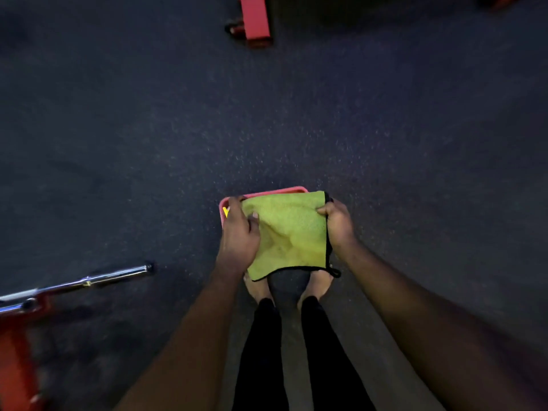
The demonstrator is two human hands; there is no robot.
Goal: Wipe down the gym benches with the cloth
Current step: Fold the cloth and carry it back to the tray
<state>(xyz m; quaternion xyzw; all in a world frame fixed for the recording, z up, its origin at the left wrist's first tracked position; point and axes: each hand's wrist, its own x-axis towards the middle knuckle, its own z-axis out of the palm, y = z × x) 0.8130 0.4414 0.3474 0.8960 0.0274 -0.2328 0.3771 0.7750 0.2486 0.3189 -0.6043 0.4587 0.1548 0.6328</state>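
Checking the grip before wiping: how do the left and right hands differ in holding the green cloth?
The left hand pins the cloth with its thumb on the green face, fingers also over a pink-rimmed object; the right hand curls round the black-trimmed edge alone. Both hold the cloth spread between them.

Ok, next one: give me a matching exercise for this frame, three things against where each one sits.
Things: 1 cloth; 2 barbell; 3 red frame foot.
Places: a top centre, on the floor; b gripped by left hand and right hand; c lower left, over a red rack.
Pairs: 1-b; 2-c; 3-a.
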